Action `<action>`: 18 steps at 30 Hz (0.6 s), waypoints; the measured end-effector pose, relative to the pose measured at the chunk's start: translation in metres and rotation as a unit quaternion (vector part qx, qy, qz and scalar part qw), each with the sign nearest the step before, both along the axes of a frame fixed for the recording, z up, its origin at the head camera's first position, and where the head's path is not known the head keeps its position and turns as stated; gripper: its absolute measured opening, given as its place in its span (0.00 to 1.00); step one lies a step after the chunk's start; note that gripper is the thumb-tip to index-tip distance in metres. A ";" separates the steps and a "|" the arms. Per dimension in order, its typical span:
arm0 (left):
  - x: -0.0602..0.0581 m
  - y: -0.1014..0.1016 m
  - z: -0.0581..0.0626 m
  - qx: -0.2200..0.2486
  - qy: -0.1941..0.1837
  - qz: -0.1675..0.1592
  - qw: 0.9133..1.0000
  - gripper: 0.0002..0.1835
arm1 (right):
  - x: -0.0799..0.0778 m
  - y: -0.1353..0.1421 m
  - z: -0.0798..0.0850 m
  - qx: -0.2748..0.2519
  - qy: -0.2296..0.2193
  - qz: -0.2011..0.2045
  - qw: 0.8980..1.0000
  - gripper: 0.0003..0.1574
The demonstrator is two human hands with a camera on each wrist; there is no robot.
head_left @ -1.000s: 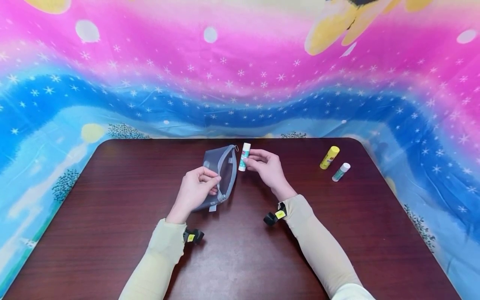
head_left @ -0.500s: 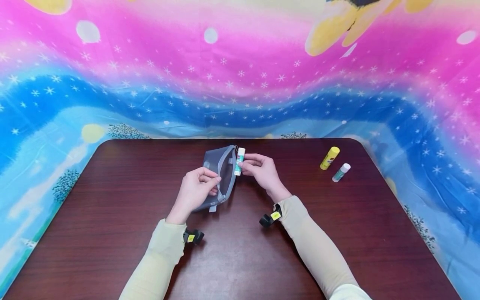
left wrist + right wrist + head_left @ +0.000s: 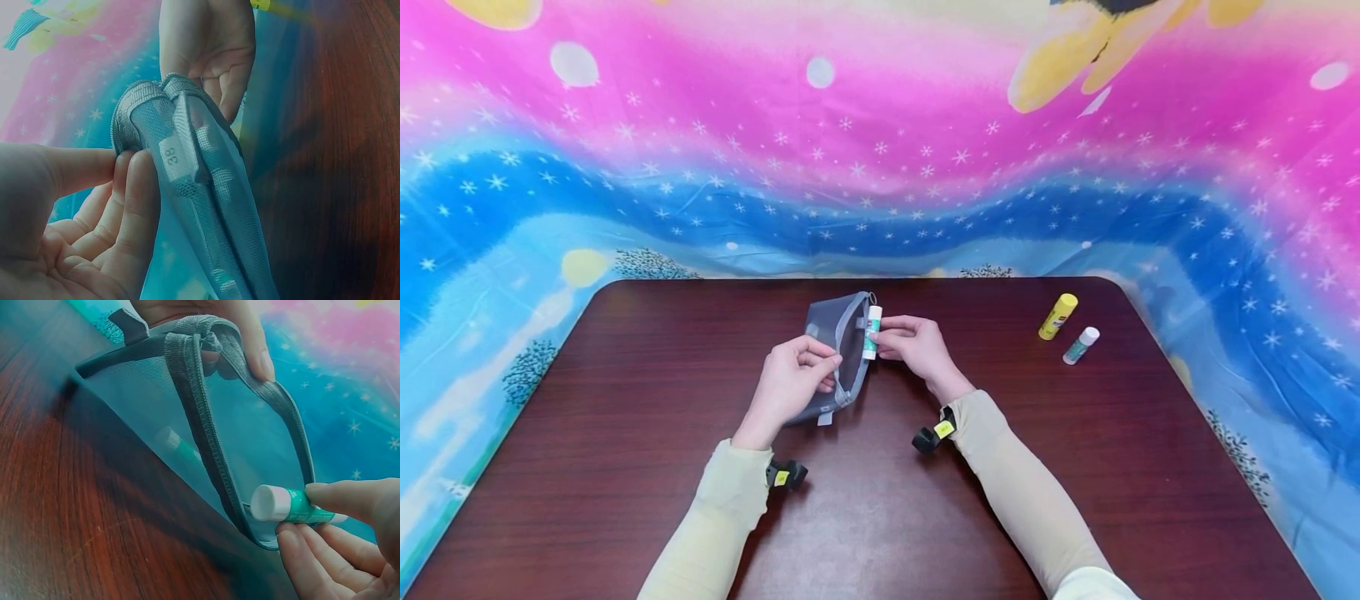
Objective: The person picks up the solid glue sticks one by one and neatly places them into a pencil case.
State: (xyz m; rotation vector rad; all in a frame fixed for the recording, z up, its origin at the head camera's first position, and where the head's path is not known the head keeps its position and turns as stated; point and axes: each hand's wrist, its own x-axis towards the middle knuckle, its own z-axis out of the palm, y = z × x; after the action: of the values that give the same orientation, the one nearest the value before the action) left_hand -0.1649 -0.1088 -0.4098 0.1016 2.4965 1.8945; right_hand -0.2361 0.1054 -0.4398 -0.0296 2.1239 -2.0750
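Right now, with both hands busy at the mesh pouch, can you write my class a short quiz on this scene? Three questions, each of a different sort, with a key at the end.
1. Fill the gap: The left hand holds the mesh pouch, whose mouth is ____ (open or closed).

2. Multiple choice: What does the right hand pinch?
A) Only the pouch's edge
B) A green-and-white glue stick
C) Nothing

3. True or false: The yellow glue stick is on the table, outside the pouch.

Key: 1. open; 2. B; 3. true.
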 end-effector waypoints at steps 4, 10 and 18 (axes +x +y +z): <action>-0.001 0.000 -0.001 -0.002 0.001 0.000 1.000 0.06 | 0.000 -0.002 -0.001 0.004 -0.015 -0.002 1.000 0.21; -0.001 0.001 -0.002 -0.004 -0.001 0.002 1.000 0.06 | -0.001 -0.004 -0.002 0.006 -0.032 -0.005 0.999 0.19; -0.001 0.000 -0.002 -0.001 0.003 0.000 1.000 0.06 | -0.001 -0.005 -0.003 0.004 -0.033 0.005 0.999 0.22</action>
State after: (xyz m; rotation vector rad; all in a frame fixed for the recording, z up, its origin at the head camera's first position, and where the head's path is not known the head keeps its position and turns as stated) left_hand -0.1660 -0.1086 -0.4117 0.1074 2.5017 1.8935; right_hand -0.2374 0.1004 -0.4427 0.0281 2.0892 -2.0328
